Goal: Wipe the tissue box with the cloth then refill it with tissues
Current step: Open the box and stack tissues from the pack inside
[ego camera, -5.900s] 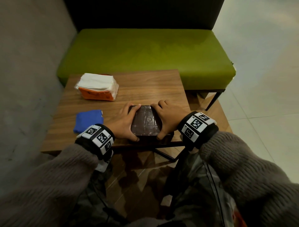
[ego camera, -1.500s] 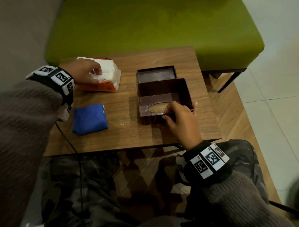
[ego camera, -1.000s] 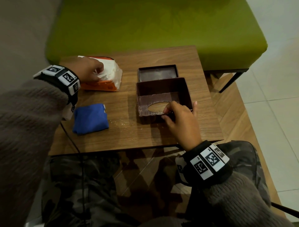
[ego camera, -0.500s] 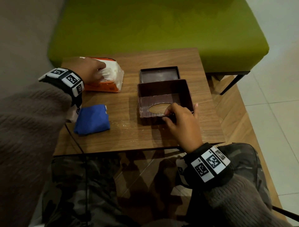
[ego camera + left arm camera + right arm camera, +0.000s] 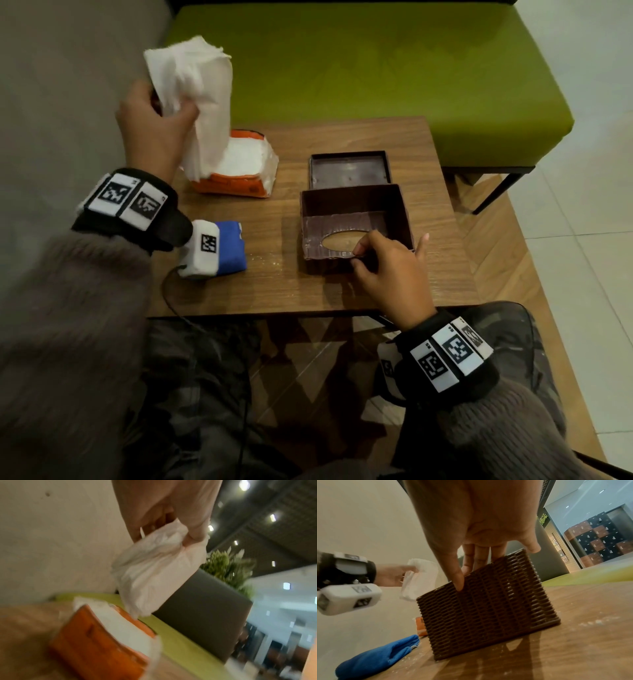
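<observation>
The left hand (image 5: 150, 120) is raised above the table (image 5: 239, 294), its fingers clenched round a thick wad of white tissues (image 5: 202, 96) that hangs down from the grip toward the orange tissue pack (image 5: 236, 178) directly below the fingers. The left wrist view shows what the head view cannot: the thumb (image 5: 197, 534) presses the wad from one side while the other fingers curl behind it, and the wad's lower end hangs just clear of the pack's white top (the picture is motion-blurred).

The right hand (image 5: 390, 270) grasps the near wall of the brown tissue box (image 5: 356, 219), which lies upside down on the table with its oval opening just beyond the fingertips. From the right wrist view the box's woven outer wall (image 5: 484, 599) fills the frame, thumb (image 5: 458, 582) laid on the outside, the other fingers hooked over the rim to the inside; the little finger sticks out free at the corner.

Beyond the box, touching its far wall, lies the loose base panel (image 5: 349, 169). The folded blue cloth (image 5: 229, 250) lies on the table left of the right fingers, partly hidden in the head view by the left wrist camera (image 5: 202, 250). Pale crumbs dot the wood between cloth and box. A green bench (image 5: 376, 68) stands past the table.
</observation>
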### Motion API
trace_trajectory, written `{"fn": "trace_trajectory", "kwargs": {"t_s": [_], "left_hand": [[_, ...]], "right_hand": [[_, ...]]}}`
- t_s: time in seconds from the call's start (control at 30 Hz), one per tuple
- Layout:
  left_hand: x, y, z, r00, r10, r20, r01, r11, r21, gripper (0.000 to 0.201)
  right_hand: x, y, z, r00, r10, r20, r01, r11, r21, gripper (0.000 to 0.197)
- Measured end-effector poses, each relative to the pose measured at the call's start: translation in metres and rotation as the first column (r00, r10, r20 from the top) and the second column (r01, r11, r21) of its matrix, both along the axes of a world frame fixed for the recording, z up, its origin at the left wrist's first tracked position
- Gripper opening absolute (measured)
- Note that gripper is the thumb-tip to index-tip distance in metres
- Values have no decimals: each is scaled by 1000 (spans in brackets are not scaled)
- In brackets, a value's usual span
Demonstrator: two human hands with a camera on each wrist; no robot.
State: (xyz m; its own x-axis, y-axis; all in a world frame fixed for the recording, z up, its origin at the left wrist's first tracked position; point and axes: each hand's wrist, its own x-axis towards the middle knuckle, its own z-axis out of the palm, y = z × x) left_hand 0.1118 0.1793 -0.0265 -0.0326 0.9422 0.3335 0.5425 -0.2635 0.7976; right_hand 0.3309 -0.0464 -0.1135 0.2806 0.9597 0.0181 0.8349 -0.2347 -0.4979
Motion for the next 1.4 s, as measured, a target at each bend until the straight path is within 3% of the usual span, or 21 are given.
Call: {"fn": "trace_trajectory", "kwargs": {"t_s": [0.07, 0.13, 0.2, 0.27, 0.33, 0.4, 0.47, 0.53, 0.6, 0.67, 0.77, 0.83, 0.97, 1.03, 1.13, 1.23, 1.33, 1.4], "left_hand": [[6, -29, -1, 970, -60, 236, 98, 984, -152, 19], [14, -63, -6, 884, -80, 460, 252, 911, -327, 13], [23, -94, -16, 778, -64, 625, 414, 801, -433, 16], [28, -115, -25, 747, -50, 663, 507, 688, -519, 26], [34, -131, -31, 737, -37, 675, 568, 576, -588, 40], [42, -144, -34, 710, -6, 704, 613, 499, -613, 42], [50, -156, -35, 675, 30, 738, 633, 491, -599, 39], [55, -164, -33, 634, 69, 770, 640, 511, -573, 42], [58, -170, -33, 601, 71, 796, 654, 529, -541, 43], [59, -176, -34, 630, 12, 776, 653, 533, -538, 39], [62, -185, -39, 835, -147, 530, 502, 599, -624, 42], [63, -187, -46, 894, -200, 402, 421, 683, -597, 44], [60, -187, -43, 875, -128, 466, 395, 745, -537, 32], [61, -189, -42, 872, -141, 469, 398, 762, -510, 25], [65, -195, -42, 877, -216, 430, 422, 774, -472, 26], [64, -194, -43, 892, -201, 405, 373, 833, -408, 21], [66, -195, -45, 915, -244, 321, 365, 840, -402, 22], [68, -197, -46, 927, -239, 290, 345, 847, -404, 22]], "right_hand": [[-1, -3, 2, 1000, 3, 20, -3, 1000, -2, 12], [0, -4, 6, 999, -17, -50, 21, 997, 72, 25], [-3, -5, 17, 966, -9, -259, 63, 978, 201, 38], [-10, -2, 29, 885, 12, -466, 115, 963, 245, 41], [-18, 3, 40, 720, -4, -694, 140, 980, 139, 48], [-23, 9, 45, 480, -68, -875, 70, 997, -39, 59], [-26, 9, 43, 318, -83, -944, -44, 994, -102, 57], [-28, 5, 41, 243, -124, -962, -62, 988, -143, 50], [-28, 2, 38, 278, -151, -949, 1, 988, -157, 42], [-28, 3, 31, 385, -133, -913, 49, 991, -123, 41], [-34, 2, 26, 514, -111, -851, 76, 994, -84, 63], [-37, 1, 24, 555, -91, -827, 81, 995, -55, 74], [-34, -2, 24, 532, -111, -840, 115, 992, -58, 63], [-36, -3, 25, 530, -92, -843, 95, 994, -48, 67], [-44, -2, 25, 574, -38, -818, 48, 999, -13, 68], [-42, -1, 24, 567, -40, -823, 50, 999, -14, 70], [-45, -2, 26, 591, -16, -806, 4, 1000, -17, 70], [-47, -3, 28, 552, -12, -833, -14, 1000, -23, 72]]}}
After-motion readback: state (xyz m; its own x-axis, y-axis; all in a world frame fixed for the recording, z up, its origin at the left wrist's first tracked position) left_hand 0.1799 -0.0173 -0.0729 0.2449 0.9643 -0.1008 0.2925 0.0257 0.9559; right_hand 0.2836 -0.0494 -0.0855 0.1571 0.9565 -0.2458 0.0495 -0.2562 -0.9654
